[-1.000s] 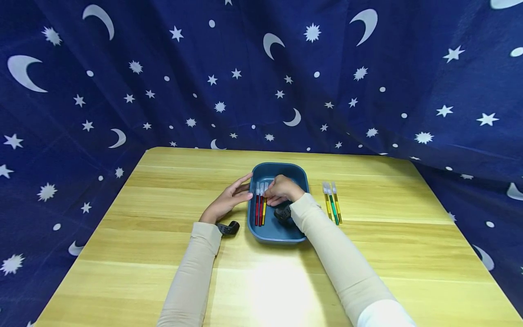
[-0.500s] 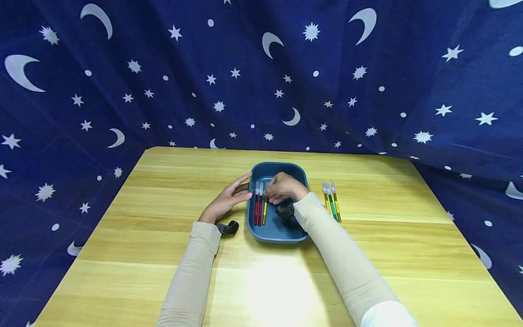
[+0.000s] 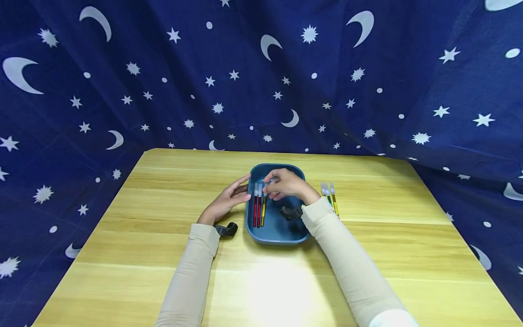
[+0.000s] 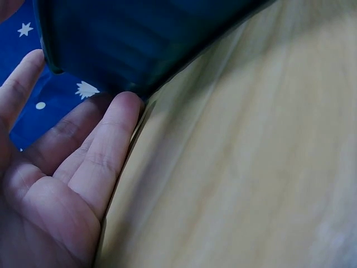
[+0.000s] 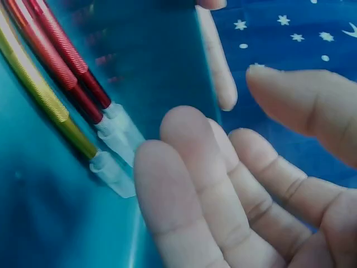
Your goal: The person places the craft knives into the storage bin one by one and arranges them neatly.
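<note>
A blue plastic bin [image 3: 278, 234] holds two red craft knives [image 3: 259, 211] and one yellow craft knife [image 3: 263, 213], lying side by side along its left wall. Clear caps cover their far ends. My left hand [image 3: 222, 204] rests its extended fingers against the bin's left outer wall; in the left wrist view, fingertips [image 4: 127, 103] touch its lower edge. Inside the bin, my right hand [image 3: 288, 186] is over the capped end of the yellow knife. In the right wrist view the thumb [image 5: 312, 106] stands apart from the fingers, with nothing between them.
Right of the bin, two more yellow craft knives [image 3: 335, 205] and a green one [image 3: 329, 200] lie on the wooden table [image 3: 392, 254], partly hidden by my right sleeve. A dark blue curtain [image 3: 245, 91] with moons and stars hangs behind the table.
My right hand has let go of the yellow craft knife, its thumb and fingers spreading, and has shifted slightly up and right. My left hand stays at the bin's wall.
</note>
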Motion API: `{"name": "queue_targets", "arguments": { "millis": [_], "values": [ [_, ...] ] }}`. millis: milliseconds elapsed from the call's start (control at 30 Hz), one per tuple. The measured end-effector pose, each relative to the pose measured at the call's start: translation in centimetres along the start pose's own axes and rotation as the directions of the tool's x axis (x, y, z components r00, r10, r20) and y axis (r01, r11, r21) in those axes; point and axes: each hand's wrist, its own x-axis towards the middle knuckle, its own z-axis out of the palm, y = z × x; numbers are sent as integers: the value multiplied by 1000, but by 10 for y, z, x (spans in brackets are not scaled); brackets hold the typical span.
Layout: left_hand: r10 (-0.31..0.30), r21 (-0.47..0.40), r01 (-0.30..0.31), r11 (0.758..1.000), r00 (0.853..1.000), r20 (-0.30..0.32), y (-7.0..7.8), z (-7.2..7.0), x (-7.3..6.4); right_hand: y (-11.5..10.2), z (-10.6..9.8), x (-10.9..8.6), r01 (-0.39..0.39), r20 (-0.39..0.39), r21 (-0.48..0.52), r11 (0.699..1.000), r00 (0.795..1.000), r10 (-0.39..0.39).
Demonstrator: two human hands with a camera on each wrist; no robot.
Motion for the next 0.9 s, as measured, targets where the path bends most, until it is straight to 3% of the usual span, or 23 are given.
{"name": "queue_targets", "arguments": {
  "millis": [200,367,633,900],
  "values": [
    [-10,2,10,1000,1000,-11,3,2,-2,1,-7,-12,118,30,-47,992,993,-117],
    [-16,5,16,1000,1000,-21,4,3,-2,2,-11,-22,213,7,-77,974,977,-213],
    [-10,13,10,1000,1000,-20,1,2,0,4,-16,-42,349,-97,-76,934,930,-355],
    [-5,18,5,1000,1000,-26,-1,2,-1,8,-22,-57,423,-168,-59,904,889,-427]
  ]
}}
